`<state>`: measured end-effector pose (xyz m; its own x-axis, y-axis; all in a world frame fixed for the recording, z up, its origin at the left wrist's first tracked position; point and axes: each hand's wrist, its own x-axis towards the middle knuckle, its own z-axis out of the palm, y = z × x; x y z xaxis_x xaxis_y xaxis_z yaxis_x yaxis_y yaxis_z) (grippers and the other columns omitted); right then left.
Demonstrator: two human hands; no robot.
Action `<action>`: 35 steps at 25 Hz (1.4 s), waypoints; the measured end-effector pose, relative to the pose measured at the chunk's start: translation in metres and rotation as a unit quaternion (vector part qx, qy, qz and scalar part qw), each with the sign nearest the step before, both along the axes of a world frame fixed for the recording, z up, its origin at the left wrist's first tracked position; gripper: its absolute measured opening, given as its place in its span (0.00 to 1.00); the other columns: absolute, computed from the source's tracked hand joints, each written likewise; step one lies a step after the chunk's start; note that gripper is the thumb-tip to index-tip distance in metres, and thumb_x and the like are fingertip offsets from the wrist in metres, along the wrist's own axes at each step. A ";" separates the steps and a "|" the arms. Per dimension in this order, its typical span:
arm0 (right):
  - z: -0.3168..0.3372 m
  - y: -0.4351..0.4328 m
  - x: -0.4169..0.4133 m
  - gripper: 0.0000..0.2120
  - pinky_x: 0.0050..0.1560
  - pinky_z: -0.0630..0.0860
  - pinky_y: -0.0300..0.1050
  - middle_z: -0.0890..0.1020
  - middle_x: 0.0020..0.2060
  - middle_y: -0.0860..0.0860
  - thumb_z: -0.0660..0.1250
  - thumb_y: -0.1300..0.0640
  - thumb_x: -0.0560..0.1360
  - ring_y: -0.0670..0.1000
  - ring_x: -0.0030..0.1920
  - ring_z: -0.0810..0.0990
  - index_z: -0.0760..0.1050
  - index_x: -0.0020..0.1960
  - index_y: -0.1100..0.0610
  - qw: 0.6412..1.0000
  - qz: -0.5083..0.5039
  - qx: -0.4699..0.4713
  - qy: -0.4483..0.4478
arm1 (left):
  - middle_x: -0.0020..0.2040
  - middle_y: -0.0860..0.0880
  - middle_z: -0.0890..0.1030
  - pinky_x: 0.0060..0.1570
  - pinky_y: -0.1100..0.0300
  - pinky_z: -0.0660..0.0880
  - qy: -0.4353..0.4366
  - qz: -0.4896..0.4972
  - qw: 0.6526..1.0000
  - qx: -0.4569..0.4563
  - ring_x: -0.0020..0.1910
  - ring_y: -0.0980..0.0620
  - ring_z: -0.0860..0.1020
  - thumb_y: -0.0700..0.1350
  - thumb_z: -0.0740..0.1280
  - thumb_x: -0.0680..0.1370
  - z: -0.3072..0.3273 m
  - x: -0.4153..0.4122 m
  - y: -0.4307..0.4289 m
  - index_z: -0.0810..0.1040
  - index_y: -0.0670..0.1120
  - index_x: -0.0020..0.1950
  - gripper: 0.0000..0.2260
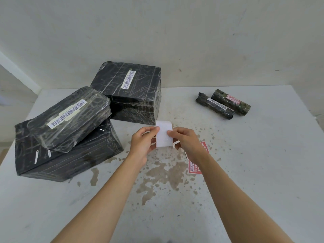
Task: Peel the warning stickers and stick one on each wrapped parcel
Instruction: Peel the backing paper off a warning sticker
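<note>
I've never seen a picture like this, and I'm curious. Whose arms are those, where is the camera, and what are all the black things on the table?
The camera sits on a person's head and looks down, so you see their own two arms. The left hand and right hand pinch a white sheet, the sticker backing, held above the table. Red warning stickers lie under the right wrist. The black things are wrapped parcels: a flat parcel leaning on a big box, another box behind, and two rolls at far right. One roll already wears a red sticker; the other roll shows only a barcode.
</note>
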<state>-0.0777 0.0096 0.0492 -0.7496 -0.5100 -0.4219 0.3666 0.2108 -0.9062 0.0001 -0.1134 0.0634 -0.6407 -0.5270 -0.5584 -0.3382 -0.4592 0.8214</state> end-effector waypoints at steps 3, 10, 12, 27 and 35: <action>0.010 0.001 -0.004 0.10 0.27 0.67 0.38 0.78 0.32 0.52 0.67 0.60 0.76 0.49 0.30 0.74 0.74 0.37 0.62 0.999 -0.024 -0.029 -0.013 | 0.46 0.45 0.84 0.42 0.59 0.79 0.004 -0.027 0.999 0.032 0.43 0.50 0.82 0.47 0.66 0.78 0.002 0.010 0.002 0.80 0.43 0.51 0.09; 0.015 -0.003 0.000 0.11 0.27 0.66 0.40 0.76 0.31 0.51 0.66 0.60 0.76 0.48 0.29 0.72 0.73 0.35 0.59 0.999 -0.014 -0.031 -0.014 | 0.42 0.47 0.83 0.40 0.63 0.77 0.022 -0.121 0.992 -0.033 0.41 0.52 0.82 0.42 0.68 0.76 0.006 0.026 -0.005 0.81 0.41 0.48 0.05; 0.014 -0.003 0.000 0.11 0.27 0.66 0.40 0.77 0.33 0.53 0.66 0.60 0.76 0.51 0.31 0.72 0.73 0.35 0.59 1.000 -0.008 -0.028 -0.010 | 0.41 0.47 0.83 0.38 0.65 0.77 0.020 -0.140 0.988 -0.055 0.40 0.53 0.82 0.42 0.68 0.76 0.009 0.027 -0.006 0.81 0.41 0.48 0.05; 0.015 0.007 0.013 0.09 0.45 0.68 0.34 0.76 0.48 0.46 0.73 0.55 0.70 0.45 0.49 0.73 0.76 0.48 0.50 0.961 -0.050 0.060 0.264 | 0.39 0.48 0.85 0.37 0.62 0.71 -0.026 -0.071 0.995 -0.073 0.36 0.53 0.79 0.42 0.68 0.75 0.011 0.016 0.002 0.82 0.44 0.42 0.04; 0.014 0.001 0.012 0.02 0.44 0.66 0.29 0.78 0.39 0.37 0.72 0.58 0.71 0.42 0.46 0.75 0.82 0.43 0.54 0.924 0.000 0.105 0.368 | 0.41 0.47 0.85 0.40 0.61 0.74 0.011 -0.038 0.998 -0.041 0.40 0.53 0.82 0.41 0.66 0.76 0.017 0.004 0.005 0.82 0.42 0.45 0.06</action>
<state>-0.0655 0.0107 0.0629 -0.8733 -0.4740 0.1121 -0.3321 0.4110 -0.8490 0.0039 -0.1079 0.0807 -0.6924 -0.5190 -0.5012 -0.3516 -0.3637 0.8626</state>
